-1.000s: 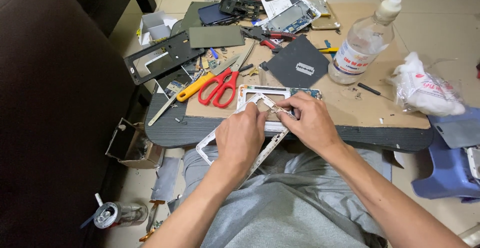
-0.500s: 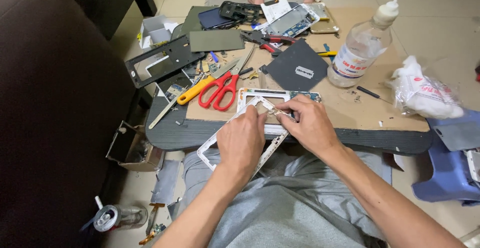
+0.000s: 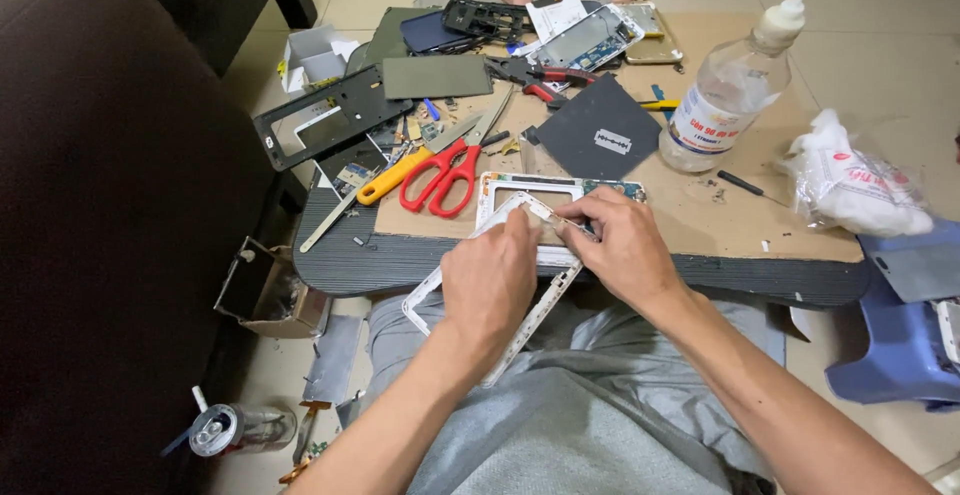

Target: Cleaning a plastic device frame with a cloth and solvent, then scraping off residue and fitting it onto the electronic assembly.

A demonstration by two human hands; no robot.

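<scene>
Both hands, the left hand (image 3: 490, 280) and the right hand (image 3: 622, 251), pinch a thin white plastic phone frame (image 3: 545, 300) at its top corner over the bench (image 3: 600, 267) edge; it looks light, bendy and easily cracked, best gripped along its rails.

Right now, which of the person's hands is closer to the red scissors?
The left hand. It sits just below and slightly right of the red scissors, gripping the white frame. The right hand lies farther right, beyond the left one.
</scene>
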